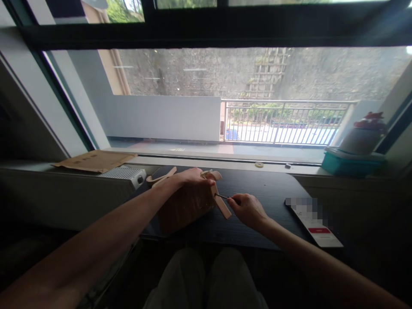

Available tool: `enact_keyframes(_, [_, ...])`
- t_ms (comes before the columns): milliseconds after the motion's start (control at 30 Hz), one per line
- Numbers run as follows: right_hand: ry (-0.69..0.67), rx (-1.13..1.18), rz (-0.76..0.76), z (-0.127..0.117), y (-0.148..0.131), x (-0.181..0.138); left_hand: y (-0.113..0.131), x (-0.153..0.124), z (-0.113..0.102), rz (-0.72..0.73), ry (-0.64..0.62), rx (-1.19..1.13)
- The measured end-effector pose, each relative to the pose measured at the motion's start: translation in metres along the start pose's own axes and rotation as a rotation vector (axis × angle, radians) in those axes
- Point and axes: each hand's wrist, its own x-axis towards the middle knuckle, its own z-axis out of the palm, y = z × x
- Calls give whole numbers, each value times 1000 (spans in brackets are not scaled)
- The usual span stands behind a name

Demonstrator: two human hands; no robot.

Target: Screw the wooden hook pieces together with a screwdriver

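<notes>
My left hand [198, 177] is closed on the upper end of a pale wood-coloured strip [222, 207], its fingers partly hidden. A curved piece [215, 175] of the same colour shows just beyond the fingers. In my right hand [249, 209] is a screwdriver [222, 196] with a thin metal shaft and a dark handle mostly covered by the fingers. Its tip meets the strip near a small dark spot. Under my left forearm stands a brown cardboard box [186, 206], and more pale curved pieces [162, 177] lie behind it.
The dark table [257, 184] stands against a window sill. A phone-like slab with a lit screen [318, 230] lies at the right. Along the sill are a brown paper envelope [95, 160], a tape roll [259, 165] and a teal box [350, 163]. A white radiator [125, 175] is at left.
</notes>
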Motion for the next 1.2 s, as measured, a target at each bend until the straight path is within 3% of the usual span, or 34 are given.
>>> enact_keyframes(100, [-338, 528, 181, 7, 15, -4, 3, -5, -1, 25, -13, -18])
enact_keyframes(133, [-381, 692, 193, 9, 22, -7, 4, -6, -2, 36, -28, -30])
enact_keyframes(233, [-184, 944, 198, 18, 38, -14, 3, -10, -4, 80, -95, -70])
enact_keyframes(400, [140, 736, 143, 44, 34, -25, -4, -6, -5, 70, -155, -97])
enact_keyframes(667, [272, 322, 146, 71, 12, -39, -7, -7, 1, 52, -73, -45])
enact_keyframes(1200, [188, 138, 87, 67, 3, -42, -5, -9, 1, 79, -96, -129])
